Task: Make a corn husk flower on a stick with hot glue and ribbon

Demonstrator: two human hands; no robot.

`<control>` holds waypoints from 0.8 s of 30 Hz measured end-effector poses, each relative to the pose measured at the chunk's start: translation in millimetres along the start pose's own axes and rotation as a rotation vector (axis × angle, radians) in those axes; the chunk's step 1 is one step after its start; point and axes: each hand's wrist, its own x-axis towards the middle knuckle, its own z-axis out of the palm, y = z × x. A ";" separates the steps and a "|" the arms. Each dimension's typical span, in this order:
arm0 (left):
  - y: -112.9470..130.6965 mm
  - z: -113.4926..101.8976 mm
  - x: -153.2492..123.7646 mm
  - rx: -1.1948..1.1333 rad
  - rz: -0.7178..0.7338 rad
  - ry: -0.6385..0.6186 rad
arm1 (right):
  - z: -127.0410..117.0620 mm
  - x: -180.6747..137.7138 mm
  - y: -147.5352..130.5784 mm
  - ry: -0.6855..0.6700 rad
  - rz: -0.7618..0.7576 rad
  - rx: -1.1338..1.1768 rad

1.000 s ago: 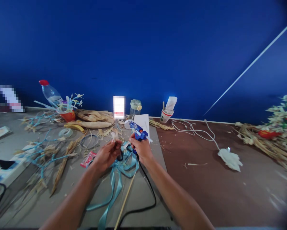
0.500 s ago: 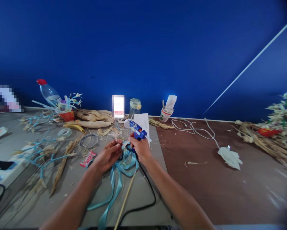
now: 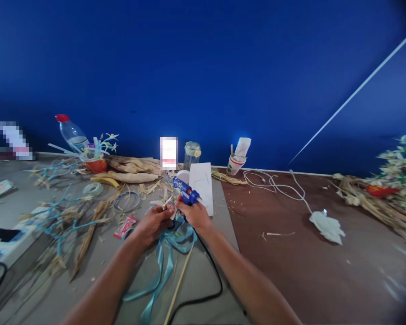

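My right hand [image 3: 194, 214] grips a blue hot glue gun [image 3: 185, 192], its nozzle tilted left and up. Its black cord [image 3: 207, 271] runs down toward me. My left hand [image 3: 153, 222] pinches a small pale husk piece [image 3: 167, 203] right beside the gun. Both hands meet over a light blue ribbon [image 3: 162, 262] looped on the grey table [image 3: 70, 289]. A thin wooden stick [image 3: 177, 286] lies along the ribbon.
Dried husks and blue-wrapped stems [image 3: 67, 216] clutter the left. A red-capped bottle [image 3: 70, 131], glass jar [image 3: 191, 154], paper cup [image 3: 235, 162] and white paper [image 3: 203, 185] stand behind. White cable [image 3: 277, 185] and a white leaf shape [image 3: 326, 225] lie on the brown surface; straw flowers [image 3: 385, 189] far right.
My right hand has swung the glue gun leftward and lower, closer to the husk piece. My left hand has closed in to meet it.
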 end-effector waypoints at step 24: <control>-0.2 0.9 2.5 -0.036 0.086 0.068 | 9.3 0.5 16.4 0.054 -0.055 -0.134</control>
